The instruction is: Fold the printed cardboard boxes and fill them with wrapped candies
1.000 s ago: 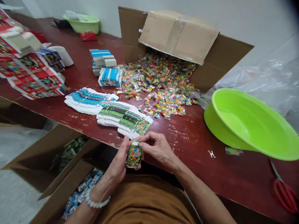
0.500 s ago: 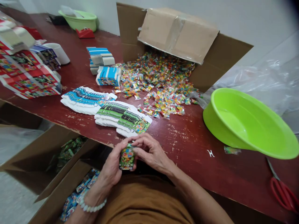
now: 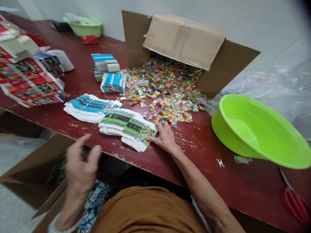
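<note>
My right hand (image 3: 165, 137) is at the right end of a fanned row of flat green candy boxes (image 3: 128, 124). Its thumb rests on the printed face of the end box, and its fingers curl at that box's far edge. Blurred by motion, my left hand (image 3: 81, 165) hangs over the cartons below the table edge, thumb and fingers apart, holding nothing. Beside the green row lies a fan of flat blue boxes (image 3: 88, 108). Partly behind the left hand, an open carton (image 3: 31, 171) stands under the table edge. Blue filled packs (image 3: 93, 204) lie in another carton below.
Wrapped candies (image 3: 167, 87) spill from a tipped cardboard box (image 3: 184, 38). A green basin (image 3: 257, 129) and red-handled scissors (image 3: 295, 202) are on the right. Bundled red boxes (image 3: 31, 84) stack at left; bundled blue boxes (image 3: 113, 82) stand near the candies.
The small green box that both hands held is out of them and no longer visible. My left hand has moved left over the cartons; my right hand has reached forward to the green row.
</note>
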`<state>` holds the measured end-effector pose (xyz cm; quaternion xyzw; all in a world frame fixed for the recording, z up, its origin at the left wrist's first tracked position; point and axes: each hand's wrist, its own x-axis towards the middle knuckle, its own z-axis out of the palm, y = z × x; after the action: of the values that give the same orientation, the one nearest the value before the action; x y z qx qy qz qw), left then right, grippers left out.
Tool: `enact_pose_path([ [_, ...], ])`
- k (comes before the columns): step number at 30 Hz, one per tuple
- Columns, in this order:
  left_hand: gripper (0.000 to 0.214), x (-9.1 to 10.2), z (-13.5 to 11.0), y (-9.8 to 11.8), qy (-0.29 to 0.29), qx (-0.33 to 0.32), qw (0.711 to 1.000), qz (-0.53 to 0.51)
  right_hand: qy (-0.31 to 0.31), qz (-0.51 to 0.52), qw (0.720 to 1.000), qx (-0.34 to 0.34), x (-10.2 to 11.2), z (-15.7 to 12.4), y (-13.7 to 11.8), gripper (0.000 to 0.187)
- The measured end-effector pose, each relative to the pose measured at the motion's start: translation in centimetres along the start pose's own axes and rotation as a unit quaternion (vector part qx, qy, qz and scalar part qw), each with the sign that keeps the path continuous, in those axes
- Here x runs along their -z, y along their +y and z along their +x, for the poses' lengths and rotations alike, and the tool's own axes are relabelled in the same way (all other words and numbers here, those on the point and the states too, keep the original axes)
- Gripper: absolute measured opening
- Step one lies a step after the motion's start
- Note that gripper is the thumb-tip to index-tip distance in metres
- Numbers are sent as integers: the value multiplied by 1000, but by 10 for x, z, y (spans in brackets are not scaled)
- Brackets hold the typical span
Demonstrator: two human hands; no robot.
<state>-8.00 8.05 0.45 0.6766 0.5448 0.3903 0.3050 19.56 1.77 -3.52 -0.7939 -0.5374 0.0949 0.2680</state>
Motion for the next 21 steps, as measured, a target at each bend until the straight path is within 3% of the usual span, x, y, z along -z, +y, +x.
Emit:
enact_pose_path([
  [3,41,-48,-23,27,-45,-170,984,34,59,98,992,-51,-2,-2,4,52],
  [4,41,-57,-27,33,-49,-198,978,30,74,164,981,-76,0,-5,5,45],
  [6,46,-63,-28,43,-57,-195,979,5,65,319,940,-105,10,-12,7,33],
  [7,50,-61,-26,47,-80,-164,983,-27,42,389,914,-102,18,-17,6,30],
  [9,56,-53,-23,53,-198,-42,970,-137,-23,479,875,-69,37,-28,0,26],
  [10,58,-49,-22,56,-283,36,936,-207,-57,497,865,-49,45,-34,-5,24],
  [12,60,-45,-25,61,-453,178,808,-333,-111,505,856,-15,59,-44,-16,20],
  [14,56,-48,-32,64,-542,273,681,-410,-119,485,866,18,65,-51,-27,16],
  [15,54,-51,-37,65,-553,303,643,-435,-94,456,884,36,66,-54,-32,16],
  [16,52,-54,-41,64,-545,325,625,-454,-58,413,907,58,66,-57,-36,18],
  [19,58,-61,-49,59,-510,338,633,-475,20,245,961,128,65,-64,-42,24],
  [21,62,-62,-50,57,-521,310,654,-453,-5,172,972,160,66,-68,-44,25],
])
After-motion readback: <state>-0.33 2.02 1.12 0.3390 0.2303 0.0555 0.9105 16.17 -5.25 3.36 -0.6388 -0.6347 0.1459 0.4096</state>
